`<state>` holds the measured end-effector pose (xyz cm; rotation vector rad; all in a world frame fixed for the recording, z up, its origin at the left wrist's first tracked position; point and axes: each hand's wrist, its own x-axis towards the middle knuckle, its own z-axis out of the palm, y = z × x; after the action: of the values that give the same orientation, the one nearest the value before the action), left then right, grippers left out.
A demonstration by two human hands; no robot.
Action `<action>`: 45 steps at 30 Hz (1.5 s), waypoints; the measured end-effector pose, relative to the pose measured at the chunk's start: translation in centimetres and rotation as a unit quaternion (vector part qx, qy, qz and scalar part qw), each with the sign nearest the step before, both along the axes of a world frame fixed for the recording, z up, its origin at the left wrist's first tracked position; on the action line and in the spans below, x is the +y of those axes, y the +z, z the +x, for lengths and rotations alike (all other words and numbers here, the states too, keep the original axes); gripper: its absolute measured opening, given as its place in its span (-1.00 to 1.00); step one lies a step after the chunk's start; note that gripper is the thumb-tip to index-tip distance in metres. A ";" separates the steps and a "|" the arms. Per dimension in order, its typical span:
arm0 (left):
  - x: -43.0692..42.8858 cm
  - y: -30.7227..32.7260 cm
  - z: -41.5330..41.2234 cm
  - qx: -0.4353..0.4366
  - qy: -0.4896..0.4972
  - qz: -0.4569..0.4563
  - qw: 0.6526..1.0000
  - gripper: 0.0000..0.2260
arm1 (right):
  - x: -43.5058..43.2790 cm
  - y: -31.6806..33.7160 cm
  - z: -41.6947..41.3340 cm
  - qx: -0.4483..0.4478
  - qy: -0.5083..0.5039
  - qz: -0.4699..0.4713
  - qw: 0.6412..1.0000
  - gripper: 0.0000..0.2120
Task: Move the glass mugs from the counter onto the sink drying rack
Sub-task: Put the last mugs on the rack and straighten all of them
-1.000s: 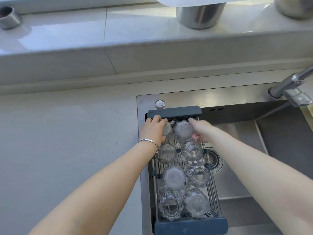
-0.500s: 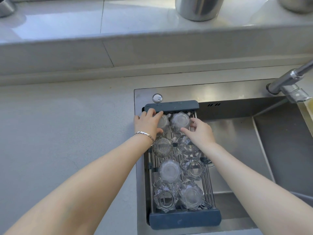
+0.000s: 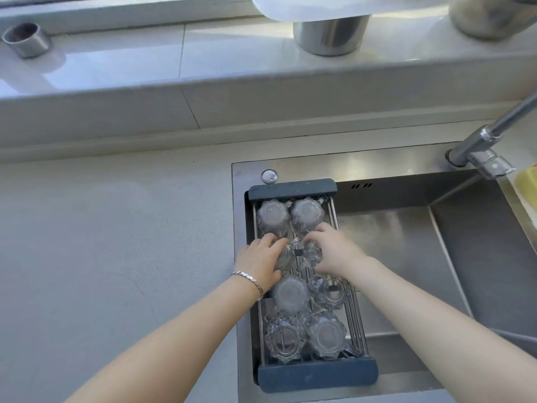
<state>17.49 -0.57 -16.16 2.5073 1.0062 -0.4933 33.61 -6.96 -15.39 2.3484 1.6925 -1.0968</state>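
Eight clear faceted glass mugs [image 3: 291, 294] stand upside down in two columns on the dark-framed wire drying rack [image 3: 292, 189] spanning the steel sink [image 3: 406, 251]. The left hand [image 3: 259, 260] and right hand [image 3: 334, 249] each cup a second-row mug, fingers curled over it.

Mugs [image 3: 291, 295] on rack [image 3: 316, 375] over sink [image 3: 406, 242], counter [image 3: 116, 242] left

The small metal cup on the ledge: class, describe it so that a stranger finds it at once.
Start at the pale ledge behind the counter and follow it to its far left end. The small metal cup lies tipped there, alone, much smaller than the steel pots further right.
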 end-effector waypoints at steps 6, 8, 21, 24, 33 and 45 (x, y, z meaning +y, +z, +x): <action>-0.2 0.6 0.4 0.017 0.032 -0.001 0.999 -0.40 | -1.4 5.5 1.9 0.003 -0.080 0.102 0.992 -0.49; -0.3 0.6 0.5 0.013 0.052 -0.008 0.999 -0.41 | -2.6 6.7 2.7 0.024 -0.200 0.128 0.971 -0.49; -0.5 0.3 0.6 -0.012 0.088 -0.025 0.996 -0.42 | -0.9 2.9 -0.5 0.141 -0.448 -0.038 0.882 -0.56; -0.6 0.2 0.4 -0.015 0.079 -0.024 0.997 -0.41 | -0.4 1.5 -1.0 0.138 -0.446 -0.044 0.883 -0.58; -0.8 -0.3 -0.2 -0.043 0.098 -0.031 0.994 -0.41 | -1.0 -0.5 -0.9 0.052 -0.356 -0.022 0.933 -0.62; -0.2 -0.5 -0.1 -0.062 0.106 -0.022 0.992 -0.43 | -2.9 -0.8 -1.8 0.094 -0.336 0.073 0.934 -0.33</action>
<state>17.44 -0.72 -16.67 2.3262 1.1828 -0.2890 31.84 -9.84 -16.18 3.1251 1.0303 -1.3436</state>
